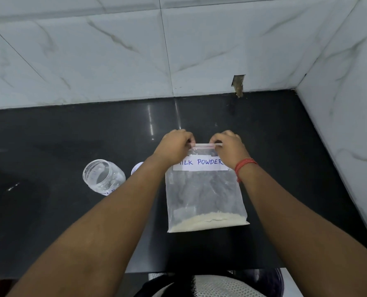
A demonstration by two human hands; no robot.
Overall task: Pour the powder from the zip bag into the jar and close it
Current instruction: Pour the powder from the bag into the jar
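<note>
Setting: Black polished countertop (71, 133) runs into a corner of white marble-veined wall tiles (114, 56); a small chipped gap (238, 85) shows where the back tiles meet the counter.

Zip bag: a clear plastic zip bag (204, 189) lies flat on the counter, near the front edge, its sealed strip pointing toward the wall.

Label: a white paper label (200, 163) across the upper part of the bag reads "ILK POWDER" in blue handwriting, the first letter hidden behind the left wrist.

Powder: a pale, cream-coloured band of powder (208, 221) is gathered along the bag's bottom edge, nearest the person; the rest of the bag looks hazy and mostly flat.

Left hand: the left hand (174, 146) pinches the left end of the red-lined zip strip (204, 146), fingers curled over it.

Right hand: the right hand (227, 146) pinches the right end of the same strip; a red thread band (244, 164) circles its wrist.

Hands together: both hands sit close, side by side at the bag's mouth, each clamped on the strip; whether the seal has parted cannot be told from this angle.

Jar: a clear plastic jar (103, 176) stands open on the counter, to the left of the bag and apart from it, with a partly visible label low on its side.

Lid: a round whitish object (137, 168), possibly the jar's lid, peeks out between the jar and the left forearm, mostly hidden.
</note>
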